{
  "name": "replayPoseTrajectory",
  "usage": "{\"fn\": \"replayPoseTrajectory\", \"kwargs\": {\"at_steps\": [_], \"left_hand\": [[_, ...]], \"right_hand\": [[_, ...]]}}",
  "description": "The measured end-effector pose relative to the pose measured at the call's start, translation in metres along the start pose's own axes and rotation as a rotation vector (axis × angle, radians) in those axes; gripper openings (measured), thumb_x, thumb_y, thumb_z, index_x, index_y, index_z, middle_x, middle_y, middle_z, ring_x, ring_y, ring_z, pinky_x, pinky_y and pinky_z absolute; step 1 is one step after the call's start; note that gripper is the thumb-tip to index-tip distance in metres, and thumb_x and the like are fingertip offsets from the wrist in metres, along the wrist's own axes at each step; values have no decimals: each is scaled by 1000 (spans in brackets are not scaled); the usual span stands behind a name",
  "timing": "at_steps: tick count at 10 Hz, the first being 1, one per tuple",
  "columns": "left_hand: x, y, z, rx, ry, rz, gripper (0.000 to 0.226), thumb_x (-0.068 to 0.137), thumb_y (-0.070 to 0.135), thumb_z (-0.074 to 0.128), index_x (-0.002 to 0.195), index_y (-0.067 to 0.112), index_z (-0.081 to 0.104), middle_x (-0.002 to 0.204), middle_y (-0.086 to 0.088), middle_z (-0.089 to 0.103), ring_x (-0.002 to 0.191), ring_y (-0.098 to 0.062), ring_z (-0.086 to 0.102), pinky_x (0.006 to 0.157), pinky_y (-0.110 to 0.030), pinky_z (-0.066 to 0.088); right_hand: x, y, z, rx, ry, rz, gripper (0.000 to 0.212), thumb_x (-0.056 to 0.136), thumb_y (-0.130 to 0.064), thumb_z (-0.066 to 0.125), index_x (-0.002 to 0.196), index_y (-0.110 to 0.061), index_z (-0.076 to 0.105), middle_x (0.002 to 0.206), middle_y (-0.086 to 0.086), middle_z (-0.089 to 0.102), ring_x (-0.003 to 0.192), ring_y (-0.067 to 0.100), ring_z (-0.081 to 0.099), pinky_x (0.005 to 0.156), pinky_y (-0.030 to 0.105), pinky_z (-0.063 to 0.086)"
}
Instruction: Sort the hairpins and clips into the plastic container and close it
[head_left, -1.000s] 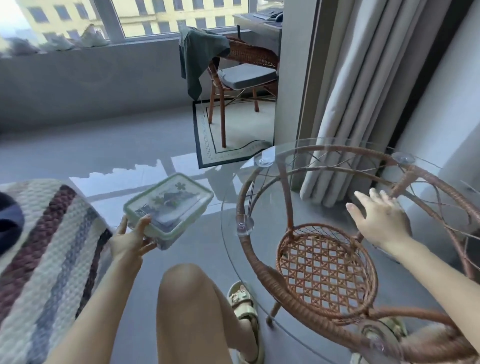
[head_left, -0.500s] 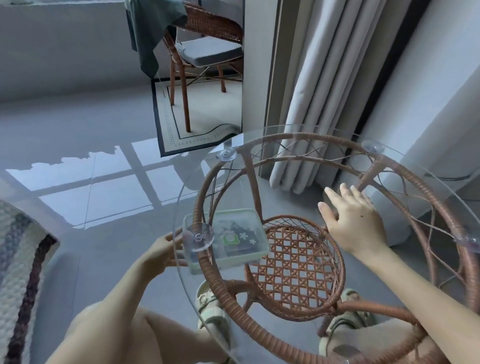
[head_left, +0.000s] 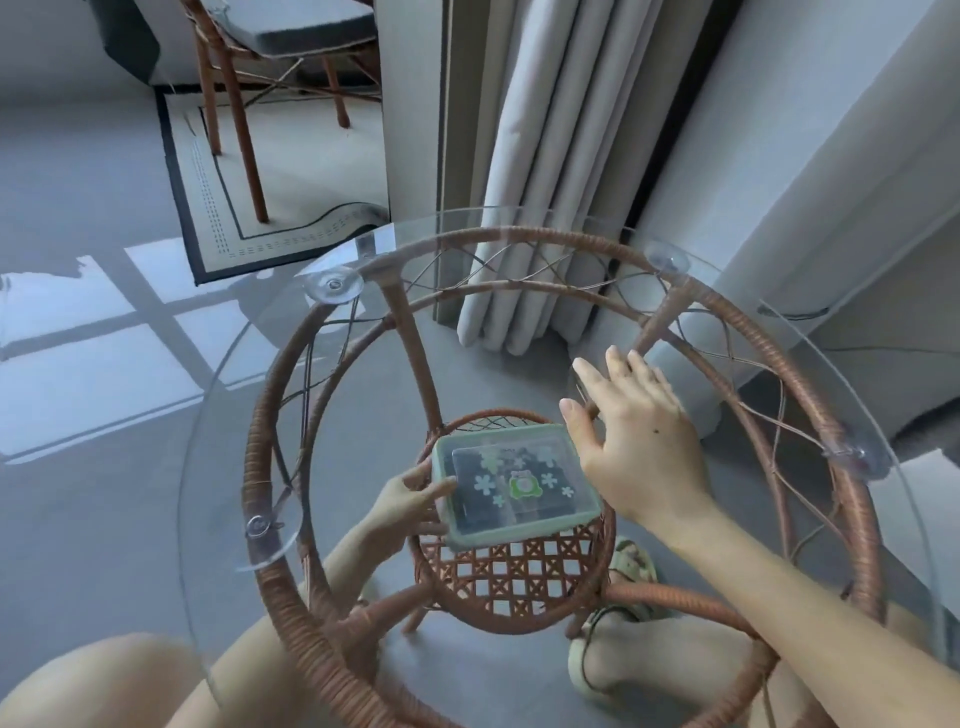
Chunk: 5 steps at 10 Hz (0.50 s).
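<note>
A closed plastic container (head_left: 514, 486) with a pale green rim and a clear lid printed with flowers and a frog lies below the glass tabletop, over the woven lower shelf (head_left: 511, 577) of the rattan table. My left hand (head_left: 410, 501) reaches under the glass and grips the container's left edge. My right hand (head_left: 631, 441) rests flat on top of the glass, fingers straight and spread, just right of the container. Dark contents show dimly through the lid; no single hairpin or clip can be made out.
The round glass top (head_left: 260, 395) sits on suction cups over a rattan frame (head_left: 270, 467). Grey curtains (head_left: 545, 171) hang behind it. A rattan chair (head_left: 244, 67) stands on a rug at the back left. My knees and sandalled feet are below the table.
My left hand has carried the container from beside my knee to under the glass and over the lower shelf. The view tilted down and my right hand stayed on the glass.
</note>
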<state>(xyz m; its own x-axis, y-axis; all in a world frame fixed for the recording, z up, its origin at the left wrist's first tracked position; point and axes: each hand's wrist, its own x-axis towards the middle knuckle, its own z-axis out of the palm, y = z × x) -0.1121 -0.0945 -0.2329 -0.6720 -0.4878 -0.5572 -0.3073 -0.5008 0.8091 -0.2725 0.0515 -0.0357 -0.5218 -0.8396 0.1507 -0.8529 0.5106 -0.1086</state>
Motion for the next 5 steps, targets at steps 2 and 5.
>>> {"fn": "replayPoseTrajectory", "kwargs": {"at_steps": [2,5], "left_hand": [[27,-12,22,-41,38,9,48,81,22,67,126,32,52,118,-7,62,104,-28,63,81,-47,57],[5,18,-6,-20,-13,34,29,92,34,49,115,21,60,112,-5,59,100,-23,53,85,-31,43]], "right_hand": [[0,0,0,3,-16,3,63,89,-51,20,137,-18,44,145,17,41,138,33,33,114,43,21],[2,0,0,22,-20,22,57,91,-46,30,136,-16,46,144,19,43,136,35,34,114,46,23]]}}
